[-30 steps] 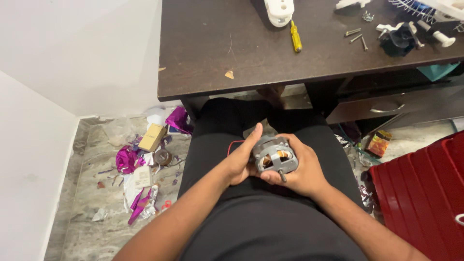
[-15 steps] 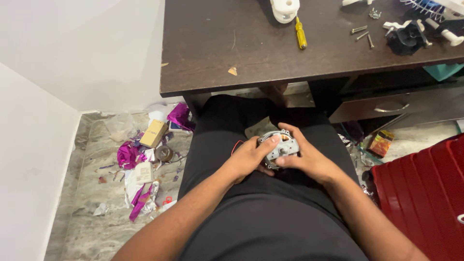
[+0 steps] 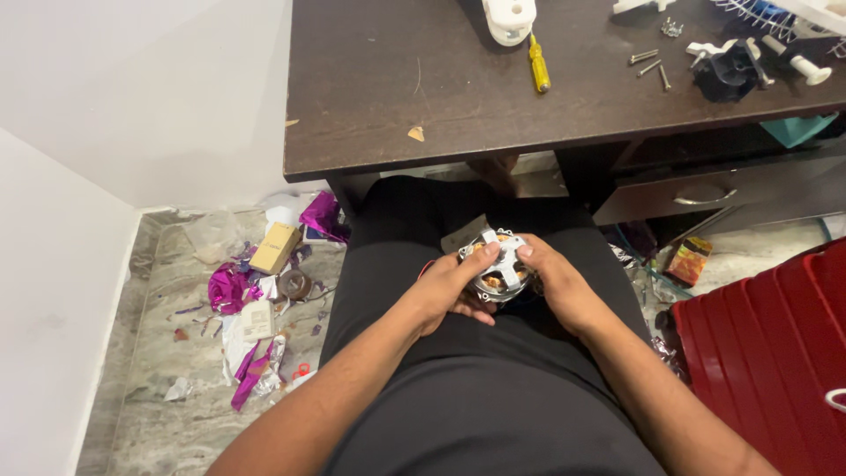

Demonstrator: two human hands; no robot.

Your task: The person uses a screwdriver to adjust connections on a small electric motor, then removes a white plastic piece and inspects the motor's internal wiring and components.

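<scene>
Both your hands wrapped on a small motor, over your lap.
Your left hand and right hand curl closed around the metal motor between them; dark surface lies beyond, screwdriver well apart.

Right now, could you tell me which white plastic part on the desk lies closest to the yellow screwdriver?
The rounded white housing at the desk's far edge, just beside the yellow screwdriver; the other white parts lie far right.

The motor's underside hides behind both palms. The white housing and red bin are cut off by the frame's edges.
</scene>
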